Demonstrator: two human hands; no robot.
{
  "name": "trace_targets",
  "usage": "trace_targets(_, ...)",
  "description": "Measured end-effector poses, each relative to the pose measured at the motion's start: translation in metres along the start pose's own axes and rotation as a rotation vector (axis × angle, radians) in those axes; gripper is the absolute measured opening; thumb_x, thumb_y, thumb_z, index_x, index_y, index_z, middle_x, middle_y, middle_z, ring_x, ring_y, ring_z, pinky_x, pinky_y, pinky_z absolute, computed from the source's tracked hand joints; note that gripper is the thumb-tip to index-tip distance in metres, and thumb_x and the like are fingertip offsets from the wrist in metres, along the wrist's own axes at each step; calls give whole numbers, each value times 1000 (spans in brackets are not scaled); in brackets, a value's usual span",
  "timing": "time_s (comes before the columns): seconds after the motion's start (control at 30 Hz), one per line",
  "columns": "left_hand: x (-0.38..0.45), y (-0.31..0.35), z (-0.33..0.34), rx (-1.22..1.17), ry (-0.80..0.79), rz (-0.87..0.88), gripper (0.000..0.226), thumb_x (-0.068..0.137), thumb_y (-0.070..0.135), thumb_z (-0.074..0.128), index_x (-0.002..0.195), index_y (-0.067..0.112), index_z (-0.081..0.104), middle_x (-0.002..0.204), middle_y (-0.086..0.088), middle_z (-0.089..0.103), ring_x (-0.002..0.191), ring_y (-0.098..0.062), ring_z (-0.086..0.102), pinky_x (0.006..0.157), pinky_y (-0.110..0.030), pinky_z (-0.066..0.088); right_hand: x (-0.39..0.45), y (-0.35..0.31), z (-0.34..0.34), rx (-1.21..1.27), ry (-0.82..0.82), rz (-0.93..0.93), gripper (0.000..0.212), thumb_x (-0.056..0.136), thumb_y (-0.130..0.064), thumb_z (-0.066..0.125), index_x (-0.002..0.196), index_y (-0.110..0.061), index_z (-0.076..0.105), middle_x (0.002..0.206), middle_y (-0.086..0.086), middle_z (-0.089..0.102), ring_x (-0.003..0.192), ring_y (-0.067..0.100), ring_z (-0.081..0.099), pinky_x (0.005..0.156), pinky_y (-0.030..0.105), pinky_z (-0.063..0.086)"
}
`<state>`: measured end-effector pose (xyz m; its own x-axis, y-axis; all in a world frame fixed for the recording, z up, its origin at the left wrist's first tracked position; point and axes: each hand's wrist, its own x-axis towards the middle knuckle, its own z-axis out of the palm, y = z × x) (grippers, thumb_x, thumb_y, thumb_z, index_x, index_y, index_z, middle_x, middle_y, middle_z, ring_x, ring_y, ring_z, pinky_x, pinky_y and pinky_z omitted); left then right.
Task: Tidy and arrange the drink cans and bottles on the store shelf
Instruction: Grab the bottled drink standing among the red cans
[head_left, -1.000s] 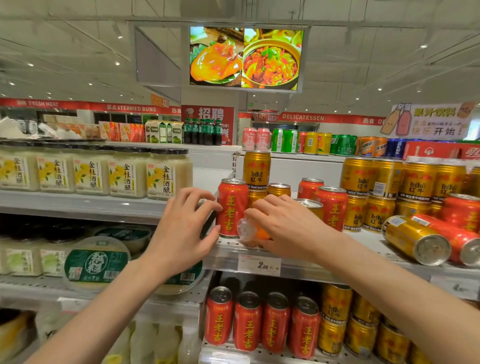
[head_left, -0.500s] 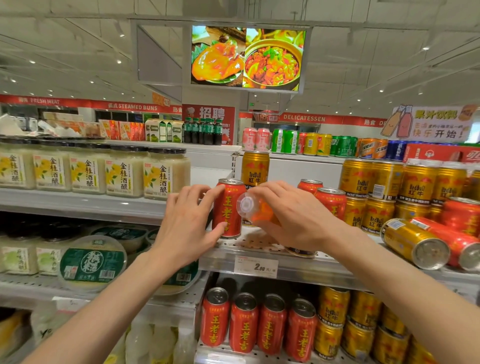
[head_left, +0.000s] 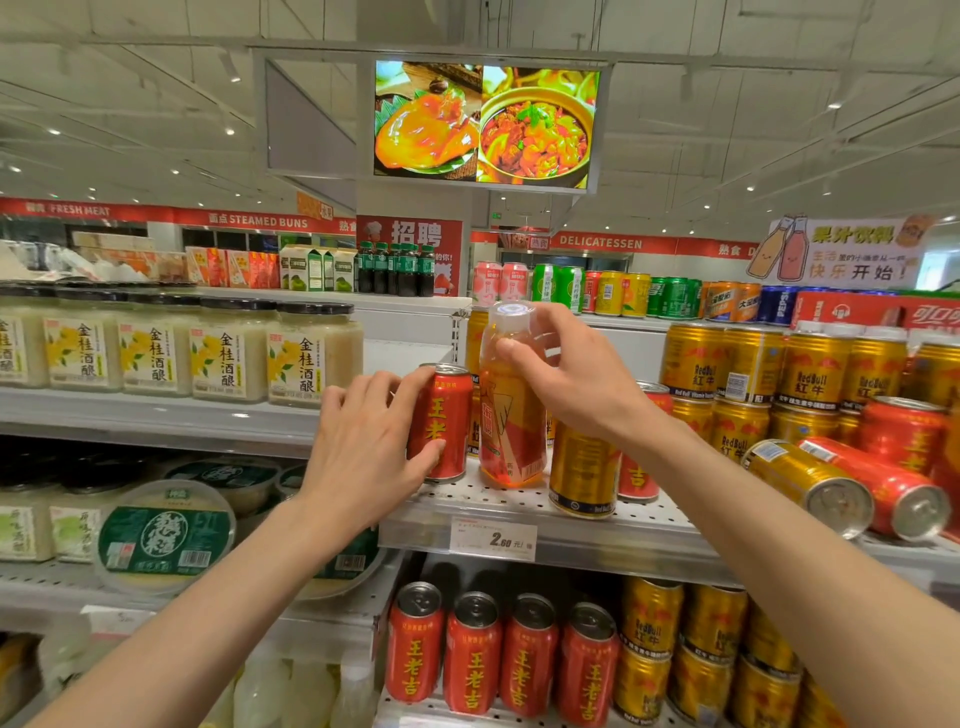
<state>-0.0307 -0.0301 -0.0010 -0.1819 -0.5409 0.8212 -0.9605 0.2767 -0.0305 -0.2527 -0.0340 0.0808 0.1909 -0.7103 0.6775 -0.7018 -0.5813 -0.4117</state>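
An orange drink bottle (head_left: 511, 415) with a clear cap stands upright on the perforated shelf (head_left: 519, 501). My right hand (head_left: 569, 371) grips its neck and cap from the right. Just left of the bottle stands a red can (head_left: 444, 421), and my left hand (head_left: 371, 447) holds it with fingers on its top left and thumb across its lower front. A gold can (head_left: 584, 475) stands right of the bottle, under my right wrist. Behind it a second red can (head_left: 638, 478) is partly hidden.
A gold can (head_left: 810, 486) and a red can (head_left: 878, 486) lie on their sides at the shelf's right. Upright gold cans (head_left: 753, 364) are stacked behind them. Jars (head_left: 306, 353) fill the left shelf, and red cans (head_left: 472, 654) line the shelf below.
The bottle lay on its side in my right hand; it has been tipped up and now stands on the shelf. My left hand stayed at the red can.
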Motion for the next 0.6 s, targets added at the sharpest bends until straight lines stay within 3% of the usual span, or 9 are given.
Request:
trace_targets(0.17, -2, 1, 2, 24, 4, -9, 73, 84, 56, 64, 145, 24, 38, 109, -3, 59, 99, -23, 54, 84, -42, 37, 1, 0, 1, -6, 13, 63, 65, 101, -50, 50, 155, -24, 25, 130, 0, 65, 118, 23, 61, 100, 51, 52)
trace_targets(0.37, -1, 5, 3, 36, 18, -25, 72, 84, 56, 62, 144, 23, 40, 107, -3, 57, 98, -23, 53, 83, -41, 34, 5, -2, 2, -9, -32, 69, 62, 104, -51, 42, 157, -26, 25, 139, 2, 63, 123, 25, 60, 104, 53, 49)
trace_targets(0.6, -4, 5, 5, 21, 15, -30, 73, 84, 54, 63, 146, 22, 39, 110, -4, 58, 100, -24, 53, 85, -42, 35, -6, 7, -4, -215, -85, 2, 81, 99, -57, 49, 162, -27, 8, 156, 0, 47, 134, 22, 53, 108, 47, 49)
